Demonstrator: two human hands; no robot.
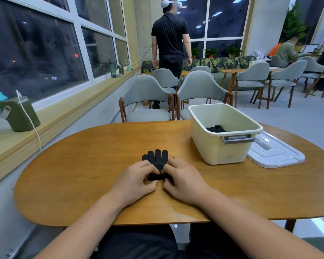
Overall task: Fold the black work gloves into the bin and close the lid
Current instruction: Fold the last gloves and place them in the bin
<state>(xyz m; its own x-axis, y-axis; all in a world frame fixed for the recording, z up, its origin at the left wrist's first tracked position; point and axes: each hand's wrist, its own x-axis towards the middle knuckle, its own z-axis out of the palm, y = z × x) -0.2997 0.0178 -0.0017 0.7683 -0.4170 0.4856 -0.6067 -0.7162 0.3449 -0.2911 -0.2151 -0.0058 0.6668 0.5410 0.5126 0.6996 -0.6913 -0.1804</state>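
Black glove (158,160), cuff in left hand (134,181) and right hand (183,181) grip; open bin (219,150) rightward

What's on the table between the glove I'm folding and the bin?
Nothing; in the head view only bare tabletop lies between the glove and the bin.

A single camera rides on the seated person's head, facing forward and tipped down over the wooden surface (82,174). It sits close: the person's arms (86,221) rise from the bottom edge to mid-frame, where the left hand (137,177) and right hand (183,179) pinch a black glove (157,159). The wide lens bows the windows (36,53) at upper left. It also takes in the bin (219,148) right of centre and the chairs (146,94) and room across the upper half.
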